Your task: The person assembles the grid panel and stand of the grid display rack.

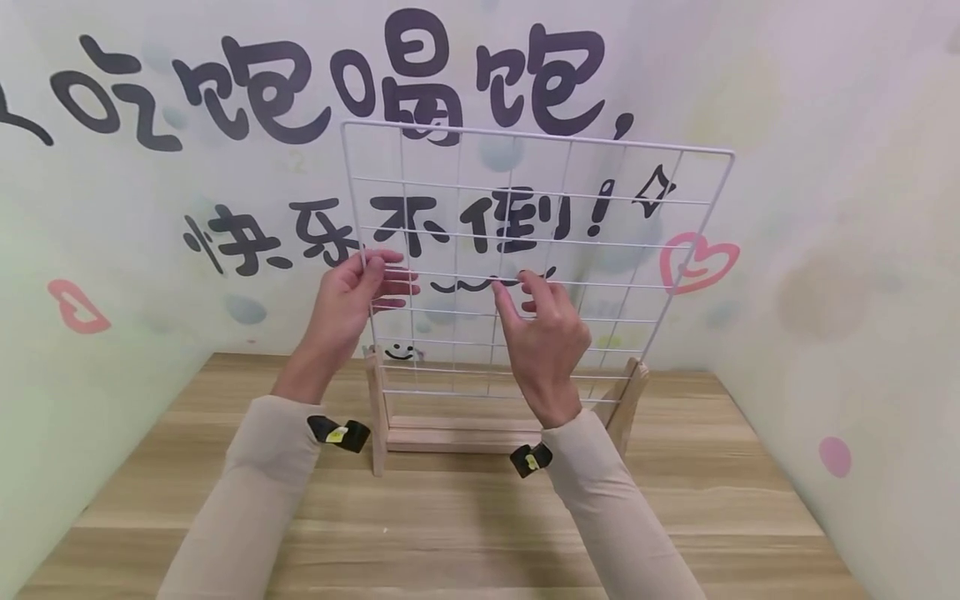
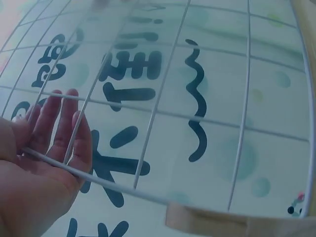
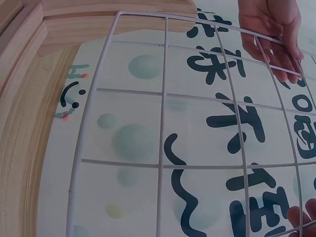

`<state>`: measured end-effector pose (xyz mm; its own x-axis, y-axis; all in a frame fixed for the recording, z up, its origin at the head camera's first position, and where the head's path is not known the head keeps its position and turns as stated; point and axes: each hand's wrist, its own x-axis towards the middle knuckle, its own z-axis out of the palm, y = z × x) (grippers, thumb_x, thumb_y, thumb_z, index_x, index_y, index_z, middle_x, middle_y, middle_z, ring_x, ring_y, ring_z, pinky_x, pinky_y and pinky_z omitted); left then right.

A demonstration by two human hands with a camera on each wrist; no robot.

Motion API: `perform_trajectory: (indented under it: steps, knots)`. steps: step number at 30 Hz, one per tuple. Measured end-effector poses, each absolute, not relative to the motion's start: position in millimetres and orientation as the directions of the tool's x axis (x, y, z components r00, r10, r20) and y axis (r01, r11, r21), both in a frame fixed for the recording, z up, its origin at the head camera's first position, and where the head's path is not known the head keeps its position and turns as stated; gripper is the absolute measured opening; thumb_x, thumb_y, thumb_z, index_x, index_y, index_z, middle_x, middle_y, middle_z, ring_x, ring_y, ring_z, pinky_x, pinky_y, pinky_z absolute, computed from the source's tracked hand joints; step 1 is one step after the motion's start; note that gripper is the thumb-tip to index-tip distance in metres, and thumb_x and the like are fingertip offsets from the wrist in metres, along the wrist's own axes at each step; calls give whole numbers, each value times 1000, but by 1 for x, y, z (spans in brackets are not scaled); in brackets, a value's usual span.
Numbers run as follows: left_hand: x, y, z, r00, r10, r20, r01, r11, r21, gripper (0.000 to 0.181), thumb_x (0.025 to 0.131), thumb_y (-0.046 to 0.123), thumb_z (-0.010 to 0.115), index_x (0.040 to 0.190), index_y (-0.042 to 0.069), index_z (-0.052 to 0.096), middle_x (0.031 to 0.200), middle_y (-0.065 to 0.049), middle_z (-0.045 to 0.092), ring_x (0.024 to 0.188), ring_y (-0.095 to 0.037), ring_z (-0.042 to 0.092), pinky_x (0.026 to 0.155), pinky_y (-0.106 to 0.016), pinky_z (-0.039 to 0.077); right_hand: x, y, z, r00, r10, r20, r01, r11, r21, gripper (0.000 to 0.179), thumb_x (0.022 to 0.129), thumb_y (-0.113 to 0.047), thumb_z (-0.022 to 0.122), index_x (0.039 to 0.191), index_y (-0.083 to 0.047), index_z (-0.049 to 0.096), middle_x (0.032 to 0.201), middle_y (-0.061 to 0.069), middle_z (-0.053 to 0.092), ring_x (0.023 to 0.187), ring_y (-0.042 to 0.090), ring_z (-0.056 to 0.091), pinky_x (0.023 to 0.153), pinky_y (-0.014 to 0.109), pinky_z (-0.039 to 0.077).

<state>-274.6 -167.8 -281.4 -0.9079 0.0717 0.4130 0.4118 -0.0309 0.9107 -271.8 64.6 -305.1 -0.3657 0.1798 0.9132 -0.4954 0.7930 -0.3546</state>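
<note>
A white wire grid panel (image 1: 536, 242) stands tilted between the two side posts of a wooden stand (image 1: 465, 440) in the head view. Its lower edge shows above the stand's base bars. My left hand (image 1: 347, 300) holds the panel's left edge, thumb on the near side and fingers reaching behind the wires. In the left wrist view, that edge wire crosses the palm. Nearer the middle, my right hand (image 1: 549, 337) pinches a wire between thumb and fingers. Only the fingertips (image 3: 302, 219) of this hand show in the right wrist view, at the lower right corner.
The stand rests on a wood-grain table (image 1: 450, 525). Behind it rises a pale wall (image 1: 255, 183) with large black characters and coloured dots, and further walls close in on both sides. A black strap with a yellow mark sits at each wrist, over beige sleeves.
</note>
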Motion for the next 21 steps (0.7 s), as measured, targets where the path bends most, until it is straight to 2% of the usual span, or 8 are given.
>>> perform_trajectory:
  steps: [2,5,10,14,16,18,20,21]
  knots:
    - [-274,-165,-282,-916,53,397,395,-52,917,30,104,28,47,117,4,60,103,1,73,93,-13,73,83,-25,59,-272,65,-306,-371,173,912,-492,797,-351,28,90,-37,73,100,-10,74,89,12,74,68,22,72,44,36,47]
    - [-274,-163,-284,-920,10,391,390,-66,919,22,104,27,48,106,10,61,99,3,74,90,-12,73,82,-23,58,-270,69,-306,-390,137,911,-495,803,-333,28,91,-35,72,103,-10,74,90,12,74,69,21,72,45,36,47]
    - [-274,-160,-288,-911,-32,411,412,-65,909,22,103,27,47,102,10,62,96,5,74,87,-10,73,83,-22,58,-262,86,-301,-451,14,892,-533,798,-282,28,93,-27,69,114,-9,73,94,10,76,72,23,73,47,35,49]
    - [-273,-157,-289,-900,-37,433,435,-59,899,21,103,25,48,100,9,61,93,7,74,85,-9,73,84,-23,58,-253,112,-290,-481,-25,876,-595,743,-305,23,93,-19,69,113,-7,74,87,11,77,68,23,73,53,22,52]
    - [-273,-156,-289,-896,-39,443,444,-58,894,21,102,25,48,99,9,61,92,7,74,85,-9,73,85,-24,58,-250,127,-285,-438,46,898,-608,721,-334,18,93,-15,69,105,-5,76,84,12,76,68,23,73,58,13,51]
    - [-273,-157,-289,-894,-45,447,449,-70,891,20,102,25,49,99,10,62,92,7,74,85,-9,73,85,-24,58,-248,143,-279,-366,184,912,-577,724,-377,18,93,-16,69,103,-3,76,87,13,74,73,23,70,65,8,47]
    - [-273,-158,-289,-892,-54,449,452,-93,887,20,102,25,49,99,10,62,93,5,74,85,-10,74,84,-24,58,-249,160,-273,-317,336,887,-529,714,-459,24,92,-19,69,108,-3,73,98,15,68,85,22,65,76,8,46]
    - [-273,-160,-289,-891,-60,450,453,-107,885,20,102,24,49,99,10,63,94,4,74,85,-10,74,84,-24,58,-250,168,-271,-318,397,861,-497,704,-508,28,91,-22,70,113,-5,71,105,13,64,91,20,62,78,11,46]
